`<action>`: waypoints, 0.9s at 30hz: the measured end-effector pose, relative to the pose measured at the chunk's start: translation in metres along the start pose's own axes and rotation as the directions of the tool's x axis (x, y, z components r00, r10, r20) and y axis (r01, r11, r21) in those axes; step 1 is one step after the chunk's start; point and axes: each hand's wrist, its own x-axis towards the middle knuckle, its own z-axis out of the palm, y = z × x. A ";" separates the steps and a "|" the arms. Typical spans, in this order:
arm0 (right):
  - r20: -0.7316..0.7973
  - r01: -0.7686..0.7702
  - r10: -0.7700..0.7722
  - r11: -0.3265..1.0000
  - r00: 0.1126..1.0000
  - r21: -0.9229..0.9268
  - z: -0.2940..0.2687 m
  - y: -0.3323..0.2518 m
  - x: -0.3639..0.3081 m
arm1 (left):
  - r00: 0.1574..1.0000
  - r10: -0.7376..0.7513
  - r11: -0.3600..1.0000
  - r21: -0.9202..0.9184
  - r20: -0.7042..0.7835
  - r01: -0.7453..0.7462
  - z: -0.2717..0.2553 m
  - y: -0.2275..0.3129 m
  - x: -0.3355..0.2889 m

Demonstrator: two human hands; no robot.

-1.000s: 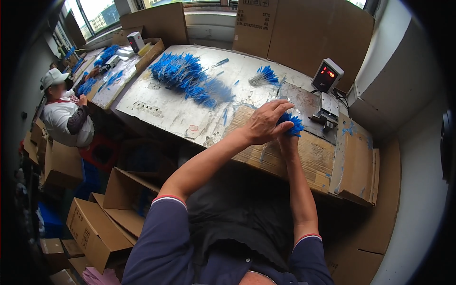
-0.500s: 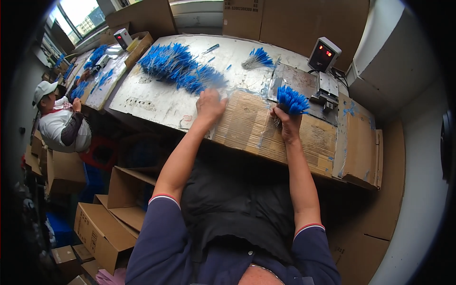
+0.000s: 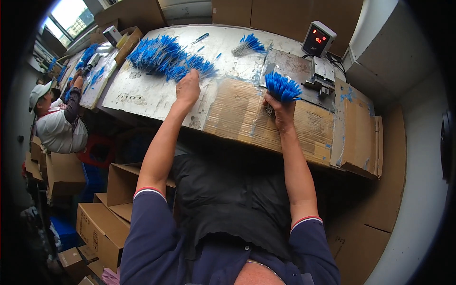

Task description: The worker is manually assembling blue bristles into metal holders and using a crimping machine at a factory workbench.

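My right hand (image 3: 280, 111) is wrapped around a bundle of thin pale stalks with blue ends (image 3: 282, 87); the blue ends fan out above my fist. It hovers over the cardboard sheet on the bench. My left hand (image 3: 188, 89) is closed in a pinch at the near edge of a big loose pile of the same blue-ended stalks (image 3: 159, 57). Whatever lies between its fingertips is hidden. Beyond the cardboard, a smaller bunch of these stalks (image 3: 249, 44) rests on the white bench top.
A metal fixture (image 3: 323, 76) and a box with a red digital display (image 3: 318, 39) stand at the bench's right. Flattened cardboard (image 3: 237, 111) covers the front edge. A screwdriver-like tool (image 3: 200, 38) lies behind the pile. Cartons (image 3: 102, 232) fill the floor at left; a co-worker (image 3: 59, 123) works there.
My left hand has shifted a little left, its fingers now pinched at the pile's edge. The right hand keeps its bundle. My view has turned slightly; the co-worker's arm reaches farther forward.
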 end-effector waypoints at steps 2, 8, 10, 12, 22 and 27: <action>-0.013 0.000 0.000 1.000 1.000 0.012 0.003 -0.001 0.000 | 0.999 0.028 0.997 -0.073 -0.037 -0.031 -0.009 0.000 0.002; -0.037 0.105 -0.104 0.994 0.994 0.020 -0.009 0.003 0.001 | 0.950 0.308 0.909 -0.309 0.044 -0.280 -0.038 0.072 -0.007; -0.053 0.111 -0.109 0.993 0.993 0.037 -0.006 0.005 0.001 | 0.927 0.361 0.882 -0.360 0.100 -0.305 -0.040 0.091 -0.004; -0.079 0.153 -0.153 0.988 0.985 -0.009 -0.009 0.010 0.002 | 0.874 0.441 0.852 -0.400 0.203 -0.337 -0.038 0.109 0.000; 0.056 -0.014 0.012 0.999 0.998 0.038 -0.002 0.005 0.000 | 0.706 0.663 0.704 -0.529 0.250 -0.474 -0.034 0.162 0.037; 0.061 -0.101 0.101 0.995 0.993 0.008 -0.002 -0.007 0.000 | 0.684 0.675 0.697 -0.544 0.278 -0.467 -0.043 0.170 0.039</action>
